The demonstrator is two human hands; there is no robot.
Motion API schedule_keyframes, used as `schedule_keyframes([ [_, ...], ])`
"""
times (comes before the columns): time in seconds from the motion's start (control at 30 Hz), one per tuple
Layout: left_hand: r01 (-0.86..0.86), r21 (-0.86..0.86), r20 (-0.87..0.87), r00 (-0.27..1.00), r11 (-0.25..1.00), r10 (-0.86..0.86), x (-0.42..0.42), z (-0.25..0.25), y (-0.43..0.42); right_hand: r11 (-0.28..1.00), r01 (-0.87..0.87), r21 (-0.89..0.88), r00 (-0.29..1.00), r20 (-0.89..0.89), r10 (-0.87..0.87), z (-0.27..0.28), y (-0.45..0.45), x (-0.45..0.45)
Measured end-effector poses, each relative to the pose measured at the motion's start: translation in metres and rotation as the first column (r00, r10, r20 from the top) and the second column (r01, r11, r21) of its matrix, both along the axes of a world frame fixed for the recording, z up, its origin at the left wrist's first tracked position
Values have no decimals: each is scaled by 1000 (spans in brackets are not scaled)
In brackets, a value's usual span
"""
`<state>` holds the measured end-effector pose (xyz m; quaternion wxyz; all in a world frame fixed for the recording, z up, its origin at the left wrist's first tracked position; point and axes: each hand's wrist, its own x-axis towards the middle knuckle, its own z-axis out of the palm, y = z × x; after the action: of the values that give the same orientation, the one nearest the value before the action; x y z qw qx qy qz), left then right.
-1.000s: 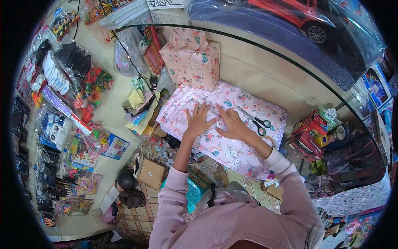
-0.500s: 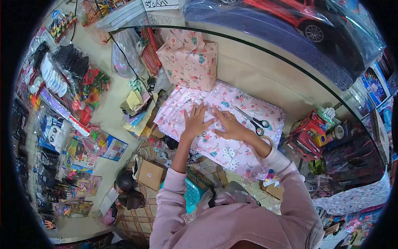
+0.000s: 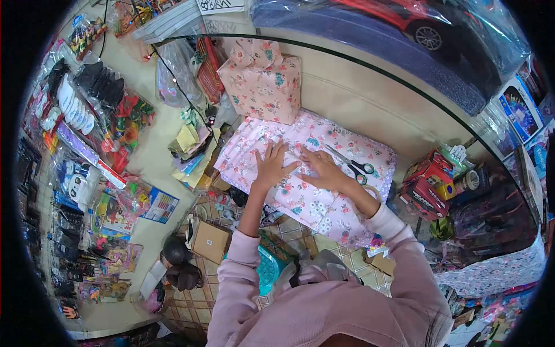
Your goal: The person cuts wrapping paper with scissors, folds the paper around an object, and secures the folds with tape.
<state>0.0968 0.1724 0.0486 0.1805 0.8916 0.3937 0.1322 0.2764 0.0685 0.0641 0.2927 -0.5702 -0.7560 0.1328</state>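
Note:
Pink floral wrapping paper [image 3: 315, 214] lies spread before me, its near edge hanging over the front. My left hand [image 3: 270, 168] rests flat on it with the fingers spread. Close by on the right, my right hand [image 3: 324, 170] also presses on the paper, fingers apart and bent a little. Neither hand holds anything. A pair of scissors [image 3: 357, 168] with dark handles lies on the paper just beyond my right hand. Beside my right wrist a roll of tape [image 3: 373, 192] shows in part. Whether anything lies under the paper is hidden.
A wrapped floral box [image 3: 260, 87] stands at the paper's far edge. Above it curves a glass shelf edge [image 3: 370, 66]. Red boxes [image 3: 425, 196] sit to the right. Paper scraps [image 3: 191, 144] lie to the left. On the floor are a cardboard box [image 3: 211, 242] and a teal basket [image 3: 269, 269].
My right hand has shifted slightly, its fingers drawn in a little more. The left hand stays nearly in place. The view has tilted slightly.

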Motion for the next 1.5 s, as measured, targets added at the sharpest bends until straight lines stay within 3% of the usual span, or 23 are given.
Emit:
schedule_keyframes([
  [0.07, -7, 11, -29, 1000, 1000, 7, 0, 2, -1, 1000, -5, 1, 999, -52, 5, -12, 0, 8],
  [0.17, -1, 75, -83, 997, 997, 8, 3, 3, -2, 997, 10, -72, 995, -103, -17, 19, -20, 10],
  [0.27, 18, 216, -32, 999, 976, -11, 5, 4, -6, 998, -21, -55, 995, -95, 16, 21, -29, 19],
  [0.37, 161, 275, 150, 967, 948, -208, 7, 14, -22, 997, -45, -56, 978, -207, 32, 21, -36, 21],
  [0.47, 213, 146, 176, 955, 966, -237, 15, 17, -37, 996, -43, -83, 960, -278, 18, 14, -38, 18],
  [0.67, 162, 204, 219, 954, 966, -206, 17, 10, -41, 987, 17, -158, 984, -171, -45, 6, -37, 11],
  [0.77, 158, 209, 222, 954, 965, -204, 18, 8, -42, 992, 99, -76, 995, -19, -101, 5, -42, 1],
  [0.9, 146, 234, 233, 951, 961, -201, 18, 2, -40, 977, 186, -105, 974, 152, -169, 8, -44, -16],
  [1.0, 146, 214, 237, 952, 966, -196, 18, 2, -41, 961, 274, -29, 950, 161, -266, -6, -47, -29],
  [1.13, 140, 254, 250, 946, 957, -205, 20, 0, -38, 980, 197, 12, 975, 104, -197, -3, -61, -19],
  [1.27, 149, 231, 228, 952, 961, -202, 17, 6, -41, 951, 221, -215, 963, 202, -178, 16, -89, -11],
  [1.4, 164, 259, 218, 950, 952, -223, 18, 2, -38, 966, 259, 6, 908, 341, -246, -12, -99, -12],
  [1.5, 161, 261, 229, 947, 952, -223, 18, 1, -38, 960, 279, 9, 894, 362, -263, -11, -100, -14],
])
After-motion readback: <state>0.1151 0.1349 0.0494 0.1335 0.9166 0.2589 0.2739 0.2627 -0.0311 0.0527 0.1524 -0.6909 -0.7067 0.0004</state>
